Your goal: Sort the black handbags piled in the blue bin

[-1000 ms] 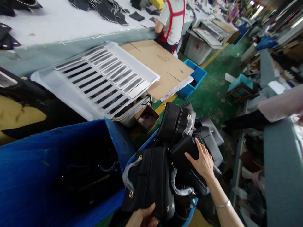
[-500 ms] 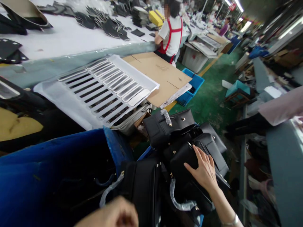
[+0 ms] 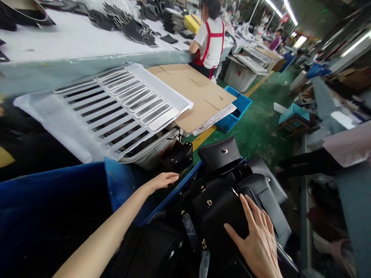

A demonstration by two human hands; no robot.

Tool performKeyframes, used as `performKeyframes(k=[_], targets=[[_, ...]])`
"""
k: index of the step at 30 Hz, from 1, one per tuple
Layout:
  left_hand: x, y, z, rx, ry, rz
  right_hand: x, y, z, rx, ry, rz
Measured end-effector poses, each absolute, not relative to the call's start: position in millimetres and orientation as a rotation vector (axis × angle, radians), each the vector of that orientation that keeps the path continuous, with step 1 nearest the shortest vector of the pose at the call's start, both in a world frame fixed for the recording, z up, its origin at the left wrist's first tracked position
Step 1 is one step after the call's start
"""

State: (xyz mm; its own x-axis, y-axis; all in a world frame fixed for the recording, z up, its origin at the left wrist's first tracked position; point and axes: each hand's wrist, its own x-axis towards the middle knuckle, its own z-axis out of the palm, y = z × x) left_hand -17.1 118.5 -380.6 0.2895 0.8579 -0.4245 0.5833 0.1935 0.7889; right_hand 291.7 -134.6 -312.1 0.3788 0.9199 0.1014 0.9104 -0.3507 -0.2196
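A smooth black leather handbag lies under the spread right hand.

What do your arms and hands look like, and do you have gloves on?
Both arms are bare, with no sleeves in view. The left hand and the right hand wear no gloves, and no rings show. The fingers are long and slim. The left forearm is narrow, with no watch or band on it.
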Motion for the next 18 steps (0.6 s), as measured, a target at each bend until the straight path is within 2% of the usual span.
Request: performKeyframes(k=[3, 6, 11, 13, 14, 16, 18], targets=[[-82, 75, -360, 1.478, 1.464, 0.211, 296, -134, -305, -2.382, -1.626, 0.091], [-136, 3, -347, 1.679, 1.826, 0.143, 295, -136, -292, -2.332, -1.609, 0.082], [-136, -68, -335, 1.672, 1.957, -0.105, 248, -134, -250, -2.076, -1.592, 0.029], [-124, -66, -327, 1.647, 1.990, -0.128, 208, -130, -238, -1.872, -1.674, 0.305], [-121, -63, -324, 1.640, 2.008, -0.123, 186, -126, -237, -1.800, -1.696, 0.548], [-126, -55, -324, 1.593, 2.034, -0.123, 146, -114, -247, -1.784, -1.613, 1.006], [-143, -48, -332, 1.506, 2.016, -0.190, 116, -98, -270, -1.839, -1.454, 1.316]])
